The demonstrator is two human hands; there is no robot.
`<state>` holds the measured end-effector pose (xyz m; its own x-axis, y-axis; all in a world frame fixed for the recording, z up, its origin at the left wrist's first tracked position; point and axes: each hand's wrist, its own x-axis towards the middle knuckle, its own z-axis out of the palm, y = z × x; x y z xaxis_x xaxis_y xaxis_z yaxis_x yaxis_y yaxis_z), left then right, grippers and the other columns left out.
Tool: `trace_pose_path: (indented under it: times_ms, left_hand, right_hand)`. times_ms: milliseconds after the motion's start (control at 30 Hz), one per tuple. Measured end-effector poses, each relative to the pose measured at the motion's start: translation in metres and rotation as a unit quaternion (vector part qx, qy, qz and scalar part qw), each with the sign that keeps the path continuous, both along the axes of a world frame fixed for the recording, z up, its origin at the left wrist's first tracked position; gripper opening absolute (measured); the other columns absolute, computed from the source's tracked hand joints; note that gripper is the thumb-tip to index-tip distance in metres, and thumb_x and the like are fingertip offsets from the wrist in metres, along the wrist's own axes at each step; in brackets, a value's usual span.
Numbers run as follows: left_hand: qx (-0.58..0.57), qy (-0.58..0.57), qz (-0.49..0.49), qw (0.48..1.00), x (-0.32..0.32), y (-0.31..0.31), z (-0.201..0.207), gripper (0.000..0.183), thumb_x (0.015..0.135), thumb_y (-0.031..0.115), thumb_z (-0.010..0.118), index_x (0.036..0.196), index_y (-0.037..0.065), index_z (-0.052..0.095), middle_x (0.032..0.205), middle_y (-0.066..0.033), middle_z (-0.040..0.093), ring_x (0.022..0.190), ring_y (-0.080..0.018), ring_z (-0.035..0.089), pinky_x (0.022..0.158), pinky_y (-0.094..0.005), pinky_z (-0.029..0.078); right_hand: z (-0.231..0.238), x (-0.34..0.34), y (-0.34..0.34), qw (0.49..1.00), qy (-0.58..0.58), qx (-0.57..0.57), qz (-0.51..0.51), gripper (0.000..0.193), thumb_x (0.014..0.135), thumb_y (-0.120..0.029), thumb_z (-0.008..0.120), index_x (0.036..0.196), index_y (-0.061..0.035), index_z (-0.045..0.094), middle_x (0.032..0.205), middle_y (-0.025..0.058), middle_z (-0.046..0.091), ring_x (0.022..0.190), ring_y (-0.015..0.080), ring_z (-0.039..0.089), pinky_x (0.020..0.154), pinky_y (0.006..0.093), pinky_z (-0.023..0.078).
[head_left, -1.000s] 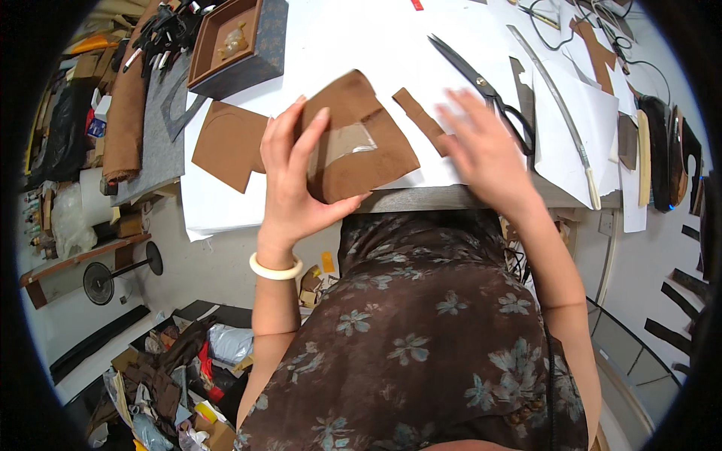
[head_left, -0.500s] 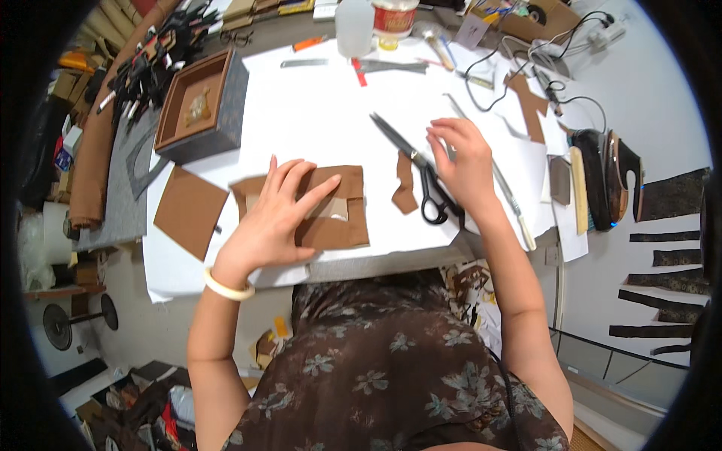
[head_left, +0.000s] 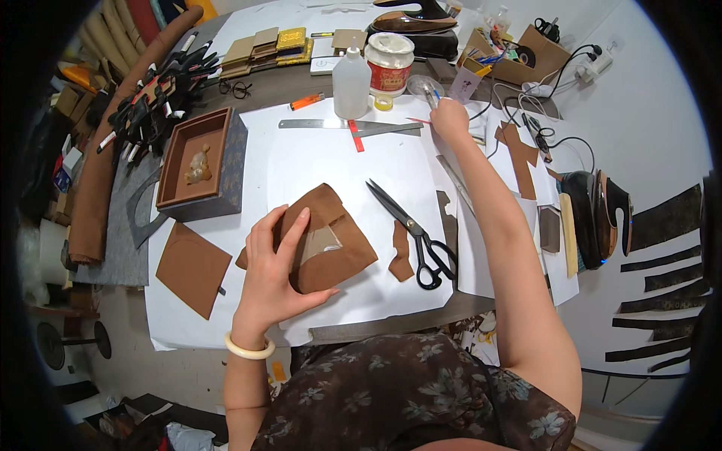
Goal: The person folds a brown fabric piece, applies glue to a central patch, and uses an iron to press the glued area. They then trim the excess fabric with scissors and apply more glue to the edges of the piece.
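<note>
The left hand (head_left: pixel 274 274) lies flat on a folded brown piece (head_left: pixel 327 240) near the table's (head_left: pixel 391 319) near edge, its grip spread, fingers over the piece's left side and thumb against the lower edge. The piece rests on a white paper sheet (head_left: pixel 316 161) and shows a pale patch at its middle. The right hand (head_left: pixel 449 119) reaches far to the table's back right, its grip pinched on a small thin tool (head_left: pixel 429 95) that is too small to tell apart. Black-handled scissors (head_left: pixel 414 233) lie just right of the brown piece, with a brown scrap (head_left: pixel 402 254) between them. A flat brown square (head_left: pixel 192 267) lies towards the left edge, below an open brown box (head_left: pixel 197 165).
</note>
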<state>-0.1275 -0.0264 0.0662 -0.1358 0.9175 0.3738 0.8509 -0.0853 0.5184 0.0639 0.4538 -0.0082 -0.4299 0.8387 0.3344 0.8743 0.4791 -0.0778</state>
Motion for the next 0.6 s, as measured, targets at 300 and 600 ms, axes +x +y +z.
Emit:
trace_pose_path:
  times_ms: [300,600]
  left_hand:
    - [0.029,-0.051,-0.003,0.998,0.006,0.013,-0.011,0.118,0.057,0.041,0.099,0.159,0.013,0.046,0.153,-0.0198,0.039,0.137,-0.0414,0.044,0.112,-0.0525,0.041]
    - [0.021,-0.067,-0.005,0.997,0.011,0.013,-0.011,0.117,0.059,0.036,0.100,0.159,0.010,0.045,0.155,-0.0193,0.035,0.141,-0.0412,0.043,0.115,-0.0513,0.043]
  right_hand:
    - [0.060,0.004,-0.005,0.922,0.335,0.184,0.063,0.020,0.097,-0.020,0.068,0.095,-0.0014,0.076,0.091,0.0215,0.076,0.083,0.0362,0.076,0.075,0.0442,0.059]
    - [0.175,-0.070,0.030,0.791,0.557,-0.149,0.203,0.019,0.089,-0.022,0.082,0.096,-0.0043,0.081,0.080,0.0062,0.078,0.069,0.0150,0.075,0.064,0.0282,0.058]
